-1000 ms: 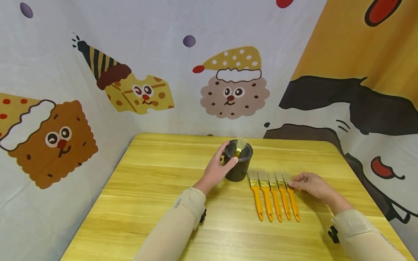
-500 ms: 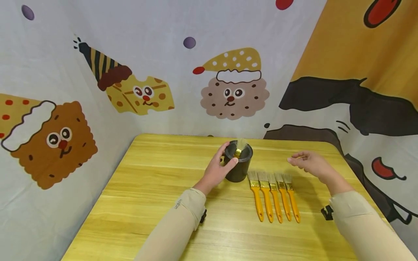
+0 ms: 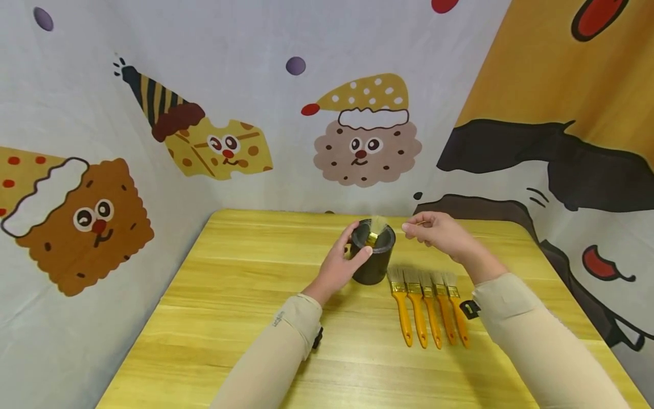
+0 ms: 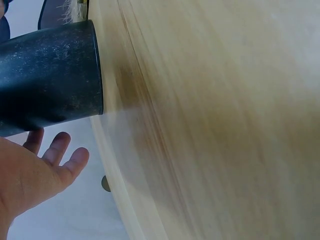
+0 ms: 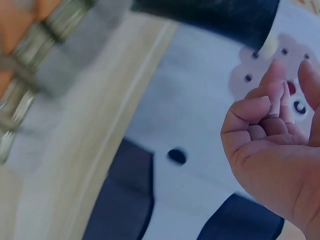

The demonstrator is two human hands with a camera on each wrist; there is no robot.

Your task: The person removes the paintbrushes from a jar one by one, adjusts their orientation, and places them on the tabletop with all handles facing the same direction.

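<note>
A black can [image 3: 372,267] stands on the table, and my left hand [image 3: 339,258] grips it near the rim, thumb on the front. Inside it leans a paintbrush [image 3: 374,237], bristles up past the rim, its handle mostly hidden. My right hand [image 3: 441,232] hovers just right of the can's rim with its fingers loosely bent. The right wrist view shows nothing between thumb and fingers of that hand [image 5: 265,135]. To the right of the can lies a row of several paintbrushes [image 3: 431,312] with orange handles pointing toward me.
The wooden table [image 3: 245,284] carries the can and brushes. Behind and beside it hangs a white cloth backdrop [image 3: 245,51] with cartoon figures. A black strap piece [image 3: 470,309] under my right sleeve is above the rightmost brushes.
My right hand has left the rightmost brush in the row, risen, and moved left to beside the can's rim. The left hand, can and brushes stay where they were.
</note>
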